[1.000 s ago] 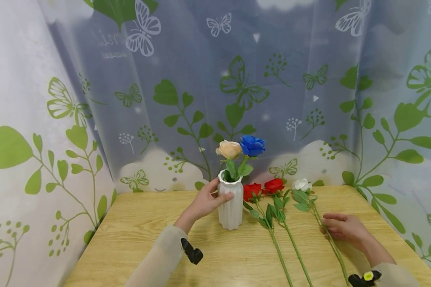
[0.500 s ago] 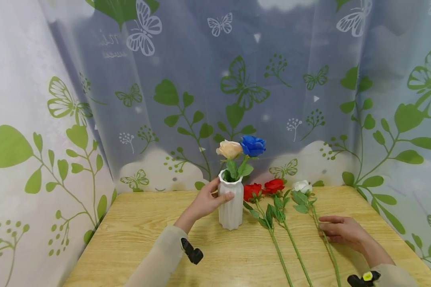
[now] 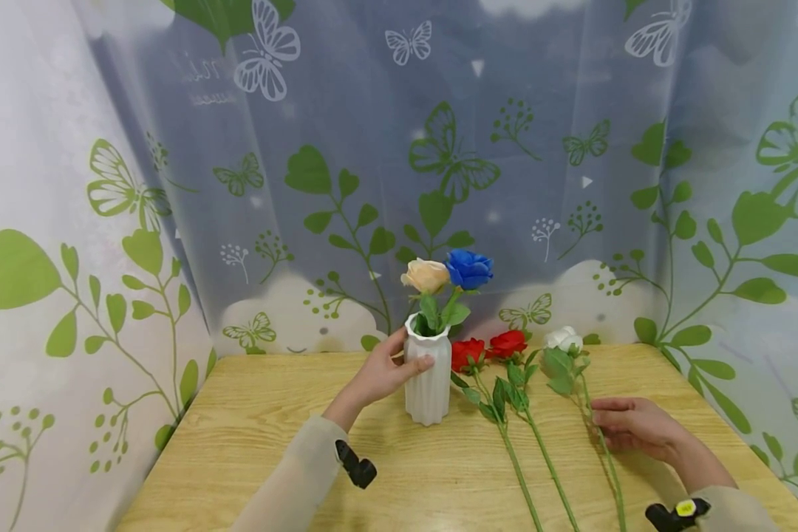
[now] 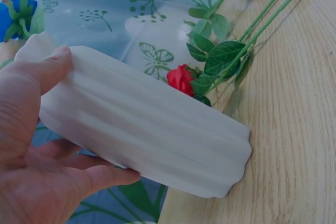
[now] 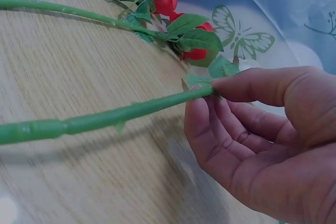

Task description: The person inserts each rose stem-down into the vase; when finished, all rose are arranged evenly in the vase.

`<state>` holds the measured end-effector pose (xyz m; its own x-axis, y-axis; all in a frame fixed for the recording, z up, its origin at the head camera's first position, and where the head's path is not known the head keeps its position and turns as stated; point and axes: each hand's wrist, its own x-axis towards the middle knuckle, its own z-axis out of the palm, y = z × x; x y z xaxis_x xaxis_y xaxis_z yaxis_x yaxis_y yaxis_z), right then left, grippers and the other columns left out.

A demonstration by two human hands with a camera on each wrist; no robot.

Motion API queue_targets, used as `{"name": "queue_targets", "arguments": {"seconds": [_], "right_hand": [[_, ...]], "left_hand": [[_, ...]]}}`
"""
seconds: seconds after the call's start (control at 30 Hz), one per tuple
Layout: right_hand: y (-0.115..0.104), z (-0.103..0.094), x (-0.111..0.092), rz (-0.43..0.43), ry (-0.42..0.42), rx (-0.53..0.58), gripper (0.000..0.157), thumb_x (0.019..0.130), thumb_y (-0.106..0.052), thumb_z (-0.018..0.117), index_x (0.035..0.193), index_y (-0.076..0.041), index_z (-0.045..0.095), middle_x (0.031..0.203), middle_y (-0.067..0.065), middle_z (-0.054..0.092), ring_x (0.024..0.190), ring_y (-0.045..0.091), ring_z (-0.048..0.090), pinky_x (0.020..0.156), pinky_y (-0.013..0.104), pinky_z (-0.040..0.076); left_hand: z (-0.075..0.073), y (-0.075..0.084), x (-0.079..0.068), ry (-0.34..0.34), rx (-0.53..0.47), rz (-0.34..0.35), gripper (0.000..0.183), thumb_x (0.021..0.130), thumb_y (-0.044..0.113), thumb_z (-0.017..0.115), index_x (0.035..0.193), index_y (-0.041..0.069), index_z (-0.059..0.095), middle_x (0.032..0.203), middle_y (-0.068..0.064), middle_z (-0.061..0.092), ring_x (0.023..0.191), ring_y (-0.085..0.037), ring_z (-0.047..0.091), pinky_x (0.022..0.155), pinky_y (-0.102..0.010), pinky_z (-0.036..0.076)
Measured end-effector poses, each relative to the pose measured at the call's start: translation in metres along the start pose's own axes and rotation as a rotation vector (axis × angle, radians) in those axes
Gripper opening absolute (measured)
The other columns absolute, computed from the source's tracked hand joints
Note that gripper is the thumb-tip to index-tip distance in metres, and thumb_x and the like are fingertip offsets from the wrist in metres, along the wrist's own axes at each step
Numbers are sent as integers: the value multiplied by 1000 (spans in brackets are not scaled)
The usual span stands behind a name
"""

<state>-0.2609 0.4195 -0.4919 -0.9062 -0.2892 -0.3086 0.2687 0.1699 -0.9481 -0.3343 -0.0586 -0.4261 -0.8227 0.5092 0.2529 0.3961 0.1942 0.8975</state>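
Observation:
A white fluted vase stands upright on the table, with a peach rose and a blue rose in it. My left hand grips the vase near its top from the left, thumb across the front, as the left wrist view also shows. At the right, my right hand pinches the green stem of a white rose between thumb and forefinger. Its bloom is tipped up at the far end, and the stem casts a shadow on the wood in the right wrist view.
Two red roses lie between the vase and the white rose, their stems running toward the near edge. Behind the wooden table hangs a printed curtain, with more of it along both sides.
My right hand has taken hold of the white rose's stem. The bloom has risen slightly and the stem's near end has swung left. My left hand stays on the vase.

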Motion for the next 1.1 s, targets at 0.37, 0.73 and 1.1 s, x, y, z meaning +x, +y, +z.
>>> {"name": "queue_targets", "arguments": {"seconds": [0.37, 0.73, 1.1], "right_hand": [[-33, 14, -6, -111, -23, -93, 54, 110, -15, 56, 152, 12, 36, 114, -1, 65, 102, 14, 69, 87, 34, 63], [-78, 47, -12, -285, 73, -59, 65, 108, -8, 59, 157, 12, 21, 107, -3, 68, 97, 14, 71, 82, 35, 64], [-110, 76, -16, -433, 113, 134, 34, 106, 1, 58, 134, -9, 41, 107, -2, 66, 96, 15, 72, 84, 32, 65]], "left_hand": [[0, -1, 1, -3, -6, 0, 71, 103, 27, 71, 165, 22, 37, 165, -8, 45, 149, -34, 47, 119, -57, 45], [0, 0, -1, -1, -6, -2, 69, 103, 27, 72, 164, 21, 39, 163, -8, 48, 149, -33, 48, 119, -56, 45], [0, -1, 0, 1, -9, -2, 71, 103, 28, 72, 165, 20, 37, 164, -9, 46, 149, -34, 48, 119, -57, 45]]}}
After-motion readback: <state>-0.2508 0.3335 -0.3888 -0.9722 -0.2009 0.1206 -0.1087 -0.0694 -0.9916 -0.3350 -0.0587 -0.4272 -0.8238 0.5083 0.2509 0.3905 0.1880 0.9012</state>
